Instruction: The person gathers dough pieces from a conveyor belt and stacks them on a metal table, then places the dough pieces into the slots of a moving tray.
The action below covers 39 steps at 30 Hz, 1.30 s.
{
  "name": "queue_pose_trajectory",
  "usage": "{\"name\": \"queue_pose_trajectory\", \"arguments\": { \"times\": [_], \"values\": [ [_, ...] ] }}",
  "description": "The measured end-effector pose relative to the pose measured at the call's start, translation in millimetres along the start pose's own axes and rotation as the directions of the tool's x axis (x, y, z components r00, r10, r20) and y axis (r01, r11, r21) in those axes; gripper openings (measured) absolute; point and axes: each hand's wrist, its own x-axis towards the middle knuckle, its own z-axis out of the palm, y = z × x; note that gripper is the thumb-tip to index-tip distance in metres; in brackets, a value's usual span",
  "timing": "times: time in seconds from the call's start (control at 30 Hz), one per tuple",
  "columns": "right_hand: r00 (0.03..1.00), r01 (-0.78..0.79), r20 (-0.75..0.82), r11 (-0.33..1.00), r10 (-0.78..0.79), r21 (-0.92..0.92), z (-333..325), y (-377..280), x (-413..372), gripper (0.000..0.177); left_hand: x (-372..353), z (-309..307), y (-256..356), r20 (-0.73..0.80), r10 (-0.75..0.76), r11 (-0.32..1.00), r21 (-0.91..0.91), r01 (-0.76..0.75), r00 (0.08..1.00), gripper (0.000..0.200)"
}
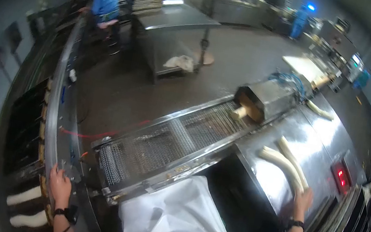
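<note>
Two long pale dough rolls lie side by side on the steel table at right: a thicker dough roll (281, 163) and a slimmer dough roll (294, 160). My right hand (302, 201) is closed around their near ends. At lower left, my left hand (60, 185) is at the metal rail (55, 108), fingers apart and nothing visible in them. Just beyond it, two more dough rolls (24, 196) lie on a dark tray surface beside the rail.
A mesh conveyor (166, 140) runs ahead, with a dough piece (239, 113) at a metal housing (268, 98). A red digital display (342, 177) and stacked trays (342, 228) stand right. A co-worker in blue (106, 2) is far left; a steel table (178, 18) stands beyond.
</note>
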Motion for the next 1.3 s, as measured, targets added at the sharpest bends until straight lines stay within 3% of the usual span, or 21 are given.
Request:
{"name": "queue_pose_trajectory", "arguments": {
  "times": [0.1,0.23,0.3,0.5,0.57,0.6,0.7,0.77,0.8,0.83,0.9,0.93,0.97,1.0,1.03,1.1,1.17,1.2,1.23,1.27,1.3],
  "values": [
    [0.941,0.046,0.335,0.963,0.047,-0.264,-55.1,-37.1,0.0,0.078,-1.2,-7.6,6.8,0.008,0.008,1.000,0.001,-0.008,1.000,0.023],
    [0.893,0.049,0.449,0.984,0.033,-0.170,-38.9,-47.9,12.4,0.078,-9.1,2.4,-3.7,-0.062,-0.004,1.000,-0.024,0.003,0.998,0.022],
    [0.860,0.356,0.430,0.926,-0.274,-0.122,1.8,-21.4,18.2,0.079,-12.7,1.3,-2.9,-0.046,0.001,0.999,-0.046,-0.003,0.999,0.021],
    [0.757,0.349,0.618,0.931,-0.212,-0.108,-32.3,-90.0,-1.6,0.067,-18.0,-5.6,2.3,-0.019,-0.031,0.997,-0.070,0.029,0.999,0.021],
    [0.705,0.253,0.674,0.966,-0.224,0.056,-19.1,-100.6,0.1,0.053,-19.2,-1.3,-3.2,-0.034,-0.021,0.997,-0.079,0.018,0.999,0.022],
    [0.673,0.078,0.689,0.953,-0.268,0.294,-16.0,-108.6,-4.1,0.045,-20.6,1.3,-6.2,-0.046,0.008,0.996,-0.093,-0.013,0.999,0.022],
    [0.541,-0.359,0.746,0.695,-0.389,0.623,-38.0,-181.5,-15.3,0.032,-25.8,2.2,-5.3,-0.070,0.034,0.992,-0.120,-0.043,0.997,0.026],
    [0.603,-0.491,0.686,0.487,-0.407,0.722,-8.2,-209.7,-12.0,0.039,-35.3,-5.5,-6.4,-0.061,0.029,0.987,-0.157,-0.038,0.998,0.027],
    [0.508,-0.492,0.651,0.431,-0.564,0.757,7.9,-225.1,2.1,0.045,-41.0,2.1,-13.5,-0.095,0.041,0.989,-0.140,-0.054,0.995,0.027],
    [0.551,-0.578,0.639,0.307,-0.537,0.756,-53.9,-277.5,-24.3,0.051,-46.1,-7.2,-7.3,-0.078,0.015,0.989,-0.147,-0.026,0.997,0.026],
    [0.404,-0.548,0.555,0.293,-0.728,0.783,-127.4,-358.7,-47.4,0.053,-56.0,-15.2,-7.2,-0.070,0.017,0.985,-0.170,-0.028,0.997,0.025],
    [0.458,-0.413,0.480,0.299,-0.748,0.860,-155.1,-381.8,-61.5,0.055,-62.8,-16.9,-7.4,-0.087,0.021,0.981,-0.191,-0.037,0.996,0.022],
    [0.237,-0.343,0.453,0.362,-0.859,0.867,-185.6,-405.2,-64.9,0.057,-69.1,-18.4,-7.5,-0.106,0.029,0.976,-0.213,-0.051,0.994,0.020],
    [0.252,-0.282,0.428,0.357,-0.868,0.890,-216.3,-430.2,-84.8,0.064,-74.3,-18.0,-8.2,-0.105,0.010,0.978,-0.205,-0.032,0.994,0.020],
    [0.301,-0.174,0.239,0.193,-0.923,0.966,-166.6,-437.2,-70.8,0.072,-79.7,-16.3,-9.5,-0.100,0.011,0.978,-0.205,-0.031,0.995,0.020],
    [0.021,0.189,0.232,0.232,-0.973,0.954,-253.8,-500.2,-127.2,0.079,-89.4,-17.1,-10.3,-0.094,-0.003,0.981,-0.196,-0.015,0.996,0.019],
    [-0.125,-0.058,-0.149,-0.142,-0.981,0.988,-276.3,-555.7,-179.9,0.073,-98.1,-19.0,-7.8,-0.119,-0.004,0.985,-0.174,-0.017,0.993,0.022],
    [-0.321,-0.661,-0.136,0.118,-0.937,0.741,-319.8,-572.5,-210.9,0.068,-100.4,-13.4,-9.2,-0.097,-0.016,0.989,-0.145,0.001,0.995,0.022],
    [-0.481,-0.702,-0.225,0.219,-0.847,0.678,-321.1,-591.8,-224.5,0.066,-100.6,-15.1,-5.6,-0.100,-0.029,0.990,-0.137,0.015,0.995,0.022],
    [-0.619,-0.683,-0.298,0.311,-0.727,0.661,-303.7,-615.5,-236.3,0.067,-101.0,-16.7,-1.0,-0.059,-0.195,0.874,-0.463,0.146,0.979,0.024],
    [-0.581,-0.684,-0.287,0.265,-0.761,0.680,-301.2,-619.1,-249.5,0.064,-101.9,-17.6,2.7,0.030,-0.332,0.639,-0.728,0.249,0.943,0.027]
  ]
}}
